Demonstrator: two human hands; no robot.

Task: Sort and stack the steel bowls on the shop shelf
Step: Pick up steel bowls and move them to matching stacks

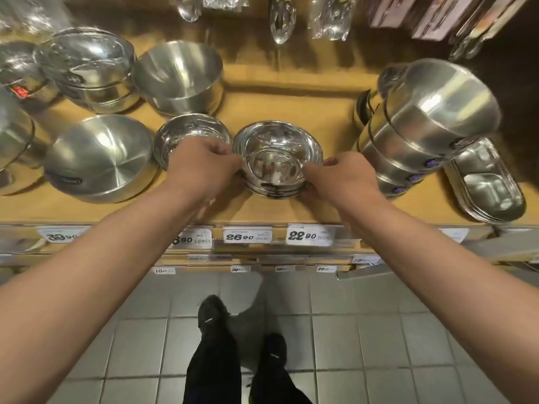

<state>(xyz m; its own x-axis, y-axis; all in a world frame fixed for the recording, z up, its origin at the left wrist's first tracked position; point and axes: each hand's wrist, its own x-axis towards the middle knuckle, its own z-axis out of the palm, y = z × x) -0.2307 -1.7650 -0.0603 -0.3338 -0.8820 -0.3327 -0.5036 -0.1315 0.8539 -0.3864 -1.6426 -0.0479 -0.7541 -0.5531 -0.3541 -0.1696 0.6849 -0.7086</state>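
1. We see a stack of small steel bowls [277, 161] sitting on the wooden shelf [291, 100], near its front edge, right above the price tag reading 22.90 [309, 235].
2. Our left hand [204, 164] grips the stack's left rim, fingers curled round it.
3. Our right hand [335, 177] pinches the stack's right rim, thumb low against the bowls' sides.
4. Just left of the stack, behind the left hand, stands another shiny bowl [189, 132]; further left lie two larger brushed bowls [102, 158], one behind the other.
5. To the right of the stack, well apart, a tall pile of steel bowls [423, 126] leans, with compartment trays [490, 185] beside it.
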